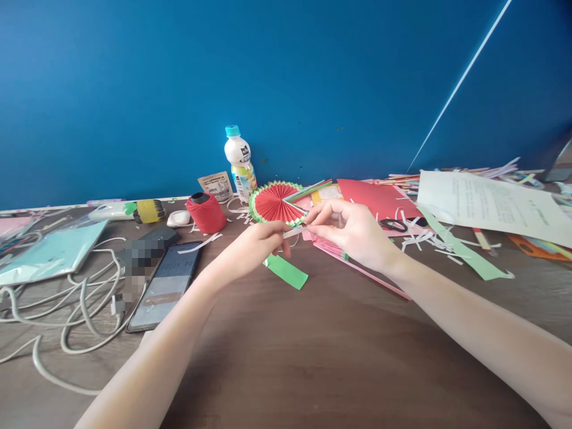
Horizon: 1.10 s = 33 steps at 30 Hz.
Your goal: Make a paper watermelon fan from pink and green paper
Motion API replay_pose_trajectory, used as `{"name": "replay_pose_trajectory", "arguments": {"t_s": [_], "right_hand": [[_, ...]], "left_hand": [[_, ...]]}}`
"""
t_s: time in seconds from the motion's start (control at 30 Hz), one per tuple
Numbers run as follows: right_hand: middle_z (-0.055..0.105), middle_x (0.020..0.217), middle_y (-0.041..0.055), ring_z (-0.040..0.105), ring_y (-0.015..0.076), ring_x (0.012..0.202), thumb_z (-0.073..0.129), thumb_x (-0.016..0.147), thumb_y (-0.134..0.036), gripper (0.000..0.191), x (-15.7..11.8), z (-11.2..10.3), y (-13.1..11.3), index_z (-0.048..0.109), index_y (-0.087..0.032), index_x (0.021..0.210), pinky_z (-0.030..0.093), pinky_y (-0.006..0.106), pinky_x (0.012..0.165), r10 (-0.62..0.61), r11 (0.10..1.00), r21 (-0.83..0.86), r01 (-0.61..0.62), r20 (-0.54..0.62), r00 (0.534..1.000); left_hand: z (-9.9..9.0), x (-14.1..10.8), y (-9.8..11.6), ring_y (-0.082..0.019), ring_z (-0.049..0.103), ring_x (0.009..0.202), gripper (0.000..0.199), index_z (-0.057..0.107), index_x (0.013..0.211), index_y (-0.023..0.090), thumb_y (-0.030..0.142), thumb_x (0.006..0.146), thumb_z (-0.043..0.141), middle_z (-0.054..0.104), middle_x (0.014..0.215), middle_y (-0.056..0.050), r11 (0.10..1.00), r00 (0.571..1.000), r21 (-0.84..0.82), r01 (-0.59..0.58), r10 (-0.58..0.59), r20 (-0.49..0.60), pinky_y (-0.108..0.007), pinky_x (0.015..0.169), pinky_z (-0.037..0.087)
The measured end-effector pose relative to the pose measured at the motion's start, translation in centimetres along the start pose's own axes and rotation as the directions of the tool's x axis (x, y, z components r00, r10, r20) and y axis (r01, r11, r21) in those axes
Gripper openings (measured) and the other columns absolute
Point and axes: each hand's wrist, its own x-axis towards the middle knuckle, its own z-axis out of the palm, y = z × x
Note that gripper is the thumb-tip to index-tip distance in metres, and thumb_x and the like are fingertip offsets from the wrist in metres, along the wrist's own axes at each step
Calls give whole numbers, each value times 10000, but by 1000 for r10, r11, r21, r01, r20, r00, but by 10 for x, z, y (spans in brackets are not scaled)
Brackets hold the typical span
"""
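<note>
A small narrow white strip (295,231) stretches between my two hands above the table. My left hand (259,244) pinches its left end, and my right hand (351,229) grips the other end between thumb and fingertips. Just below the left fingers is a green paper rectangle (288,272); whether it touches them I cannot tell. Behind the hands stands a round pleated paper fan (274,201), red with a green and white zigzag rim. A folded pink paper fan (328,245) lies under the right hand, partly hidden, with a long pink stick (375,277) beside it.
A phone (165,286), white cables (84,316), a red roll (206,213) and a drink bottle (240,164) are at left and back. Red paper (375,199), black-handled scissors (393,224), paper scraps (429,239) and a printed sheet (487,202) lie right. A blue wall (286,89) rises behind.
</note>
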Motion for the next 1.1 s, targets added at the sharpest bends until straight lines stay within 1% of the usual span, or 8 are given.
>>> {"name": "replay_pose_trajectory", "arguments": {"t_s": [0.1,0.3,0.4,0.53,0.67,0.83,1.0,1.1], "right_hand": [[643,771,15,631,159,725,635,758,-193,121,1,-2,0,546,-179,677,505,338,685,16,1000,-3,-16,8,1000],[657,713,14,633,155,680,678,736,-272,131,5,-15,0,590,-178,717,503,316,653,-45,997,-65,43,-28,999],[665,719,19,640,164,687,684,730,-300,150,6,-19,-2,593,-181,719,505,320,645,-32,997,-74,30,-29,999],[664,723,15,635,162,677,682,729,-291,133,5,-19,-5,602,-185,726,504,321,633,-49,995,-85,48,-11,999],[665,739,14,626,162,711,653,754,-244,77,-1,-16,-11,621,-185,716,497,324,660,-124,981,-136,137,104,987],[662,734,10,614,175,789,597,771,-131,97,-6,-14,-18,625,-188,697,481,331,703,-265,915,-232,330,270,925],[667,735,5,615,172,794,592,779,-151,95,-5,-18,-20,619,-189,696,475,319,688,-256,900,-256,352,342,904],[666,731,-5,614,161,763,600,776,-178,97,-9,-23,-29,613,-195,681,477,313,676,-209,922,-231,310,377,902]], "left_hand": [[-1,0,-1,-144,534,751,283,605,920,179,189,810,345,641,813,-2,998,999,-56,-25,27,23,-267,712,407],[-5,-2,3,-117,462,633,275,461,606,184,255,850,358,505,627,31,1000,1000,22,-8,8,28,-247,625,343],[-6,-3,5,-107,395,585,268,408,585,184,252,841,366,425,592,42,999,1000,37,-10,9,17,-247,586,306],[-5,-1,2,-129,440,668,238,463,590,182,217,805,368,486,656,24,1000,1000,15,-19,19,-22,-257,622,312],[-3,3,-4,-136,450,679,188,539,647,186,213,766,395,507,640,23,996,993,-90,-8,-3,-118,-255,622,313],[-2,4,-7,-119,425,611,169,597,757,188,215,736,432,475,600,36,978,984,-207,-24,-13,-176,-242,581,301],[1,4,-2,-118,440,641,179,610,788,186,214,735,442,501,638,32,978,985,-202,-44,8,-174,-233,594,320],[0,5,-3,-119,439,635,163,591,765,180,208,734,434,488,633,30,985,978,-168,-37,1,-208,-237,585,315]]}}
